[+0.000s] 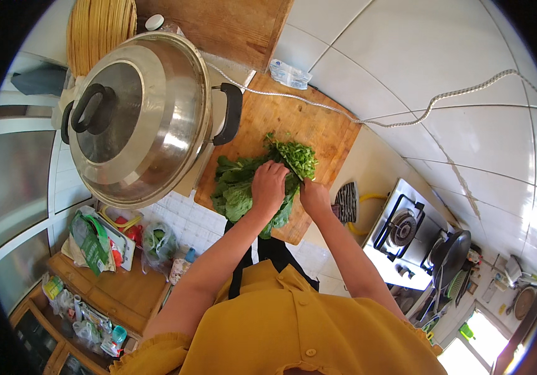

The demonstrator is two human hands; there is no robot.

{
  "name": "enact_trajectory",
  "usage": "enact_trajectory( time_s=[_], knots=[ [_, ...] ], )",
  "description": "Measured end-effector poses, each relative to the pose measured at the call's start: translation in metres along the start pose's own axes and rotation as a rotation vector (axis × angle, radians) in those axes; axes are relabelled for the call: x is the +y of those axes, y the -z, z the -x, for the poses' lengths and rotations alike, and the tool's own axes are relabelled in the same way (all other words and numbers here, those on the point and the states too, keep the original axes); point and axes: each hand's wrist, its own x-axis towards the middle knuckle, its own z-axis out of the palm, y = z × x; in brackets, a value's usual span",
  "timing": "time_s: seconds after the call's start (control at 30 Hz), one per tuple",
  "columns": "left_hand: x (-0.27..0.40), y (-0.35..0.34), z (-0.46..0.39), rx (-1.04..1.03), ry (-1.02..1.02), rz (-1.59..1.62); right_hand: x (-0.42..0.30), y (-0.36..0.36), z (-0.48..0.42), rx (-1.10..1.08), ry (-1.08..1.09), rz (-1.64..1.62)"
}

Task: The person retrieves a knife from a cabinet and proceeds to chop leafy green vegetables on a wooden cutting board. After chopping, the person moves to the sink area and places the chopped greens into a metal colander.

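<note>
A wooden cutting board (268, 112) lies before me with leafy greens (235, 187) spread over its near left part. My left hand (269, 180) presses down on the greens with bent fingers. My right hand (314, 197) is closed round the handle of a knife (291, 164), whose thin dark blade points up and left. The blade stands between the bunch and a heap of chopped greens (300, 157) on its far right side. Part of the blade is hidden by the greens and my left hand's fingers.
A large lidded steel pot (170, 108) stands left of the board. A braided cord (296, 97) crosses the board's far end, near a plastic packet (290, 75). At the right are a gas stove (402, 234) and a tiled wall (381, 61). Bagged vegetables (158, 239) lie lower left.
</note>
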Motion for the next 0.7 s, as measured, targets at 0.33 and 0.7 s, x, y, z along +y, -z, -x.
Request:
enact_trajectory(
  time_s=[0.33, 0.7],
  knots=[
    [-0.018, -0.015, 0.011, 0.093, -0.012, 0.200, -0.041, 0.075, 0.032, -0.091, -0.035, 0.060],
    [-0.017, -0.019, 0.010, 0.176, 0.132, 0.343, -0.050, 0.113, 0.067, -0.141, -0.166, 0.088]
  ],
)
